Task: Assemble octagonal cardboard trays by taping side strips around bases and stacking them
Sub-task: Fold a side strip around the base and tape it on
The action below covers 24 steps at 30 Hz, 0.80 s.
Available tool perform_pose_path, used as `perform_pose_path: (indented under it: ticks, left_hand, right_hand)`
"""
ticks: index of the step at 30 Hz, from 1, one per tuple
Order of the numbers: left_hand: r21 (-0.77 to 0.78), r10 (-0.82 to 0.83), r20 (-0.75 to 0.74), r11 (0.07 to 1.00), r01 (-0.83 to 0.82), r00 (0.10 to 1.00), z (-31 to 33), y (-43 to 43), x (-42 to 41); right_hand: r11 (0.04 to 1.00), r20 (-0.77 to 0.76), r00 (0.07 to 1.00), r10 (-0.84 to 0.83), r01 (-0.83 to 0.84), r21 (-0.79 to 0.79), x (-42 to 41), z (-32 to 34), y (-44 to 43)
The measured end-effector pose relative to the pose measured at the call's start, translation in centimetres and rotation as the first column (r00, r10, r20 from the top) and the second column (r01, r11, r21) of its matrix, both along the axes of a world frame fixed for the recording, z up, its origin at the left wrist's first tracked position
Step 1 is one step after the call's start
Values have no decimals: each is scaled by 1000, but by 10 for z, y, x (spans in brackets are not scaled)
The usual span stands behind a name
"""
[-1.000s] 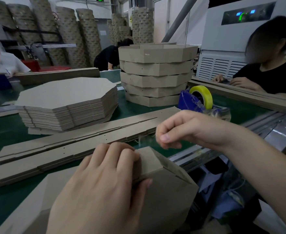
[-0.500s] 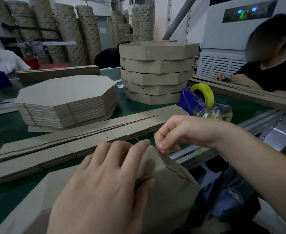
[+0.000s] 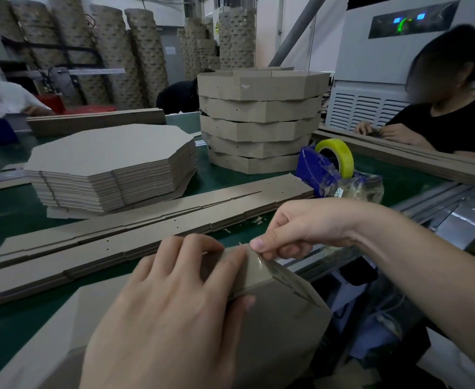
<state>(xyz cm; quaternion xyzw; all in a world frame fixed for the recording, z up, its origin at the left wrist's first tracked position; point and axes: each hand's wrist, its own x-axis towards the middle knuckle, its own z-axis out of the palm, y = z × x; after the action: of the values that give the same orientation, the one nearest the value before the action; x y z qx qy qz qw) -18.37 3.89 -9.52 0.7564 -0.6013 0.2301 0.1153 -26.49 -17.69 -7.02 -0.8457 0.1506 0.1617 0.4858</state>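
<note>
Green work table [image 3: 230, 181], set in a workshop with tall cardboard columns [image 3: 140, 51] behind and a white machine [image 3: 385, 60] at far right. Item in work: one octagonal tray [image 3: 281, 327], at the near edge of the table, under both hands. Left hand [image 3: 168, 313]: fingers curled over the tray's upper wall, thumb on the near face, gripping it. Right hand [image 3: 300, 228]: thumb and forefinger pinching a piece of clear tape [image 3: 261, 265] at the tray's top corner, remaining fingers curled. Side strips [image 3: 146, 228]: flat, laid lengthwise across the table just beyond the tray. Flat bases [image 3: 109, 161]: one neat pile, left of centre, behind the strips. Finished trays [image 3: 261, 122]: five stacked, centre rear, beside the pile of bases. Tape dispenser [image 3: 312, 169]: blue, with a yellow roll [image 3: 340, 153], right of the strips and near the finished stack. Persons: one in black [image 3: 455, 122] seated at right, one in white [image 3: 3, 99] at far left.
</note>
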Motion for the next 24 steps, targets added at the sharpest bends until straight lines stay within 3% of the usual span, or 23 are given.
perform_pose_path:
  ticks: [3, 6, 8, 10, 12, 13, 15, 21, 24]
  left_hand:
    - [-4, 8, -7, 1000, -8, 1000, 0, 3, 2]
    - [-14, -1, 3, 1000, 2, 1000, 0, 6, 3]
    - [-19, -4, 6, 1000, 4, 1000, 0, 5, 1]
    - [-18, 16, 11, 1000, -16, 1000, 0, 5, 0]
    - [-11, 36, 3, 999, -36, 999, 1, 6, 1]
    - [-5, 44, 3, 999, -44, 999, 1, 6, 2]
    - [0, 61, 6, 998, -61, 998, 2, 8, 4]
    - [37, 112, -6, 993, -112, 994, 8, 20, 0]
    - [10, 81, 3, 997, -81, 997, 19, 35, -6]
  right_hand:
    - [980, -128, 991, -25, -1, -198, 1, -5, 0]
    - [984, -156, 987, -35, 7, -179, -3, -16, 1]
    - [971, -63, 998, -31, 16, -237, -8, -15, 2]
    - [960, 168, 986, -25, 71, -272, -13, -12, 4]
    - [987, 358, 933, -39, 91, -131, -20, -13, 8]
    - [995, 395, 919, -16, 54, -83, -23, -14, 15]
    - [987, 438, 898, 47, 24, -157, -26, -21, 29]
    - [930, 557, 827, 74, 144, -338, -33, -29, 60]
    - [926, 604, 792, 86, 159, -341, -43, -17, 74]
